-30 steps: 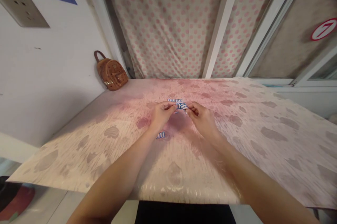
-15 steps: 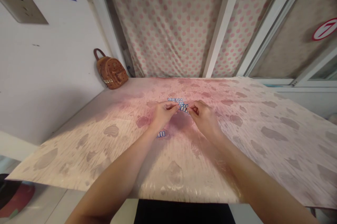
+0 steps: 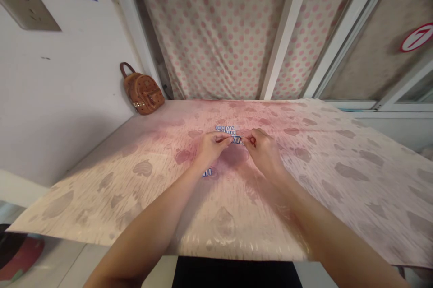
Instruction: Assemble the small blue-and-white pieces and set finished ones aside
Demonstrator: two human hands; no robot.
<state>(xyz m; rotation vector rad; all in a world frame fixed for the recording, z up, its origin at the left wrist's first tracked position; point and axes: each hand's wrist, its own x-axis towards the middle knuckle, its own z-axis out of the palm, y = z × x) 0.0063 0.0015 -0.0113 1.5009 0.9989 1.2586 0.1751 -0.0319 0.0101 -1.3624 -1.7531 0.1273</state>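
Between my hands, just above the table, is a small strip of blue-edged white rectangles (image 3: 237, 140), perhaps stickers. My left hand (image 3: 212, 145) pinches its left end between thumb and fingers. At the right end, my right hand (image 3: 262, 147) grips it in a pinch, the other fingers curled. Beyond the hands, similar blue-and-white strips (image 3: 225, 128) lie flat on the table in rows. Another such piece (image 3: 207, 172) rests beside my left forearm, which partly hides it.
The table (image 3: 223, 206) wears a glossy cover with a leaf and shell pattern. A small brown backpack (image 3: 145, 94) leans in the back left corner by the wall. Behind the table hangs a dotted curtain (image 3: 216, 30) within white frames.
The held strip has tilted a little between my fingers. Both hands stay nearly in place, and the far rows show slightly more.
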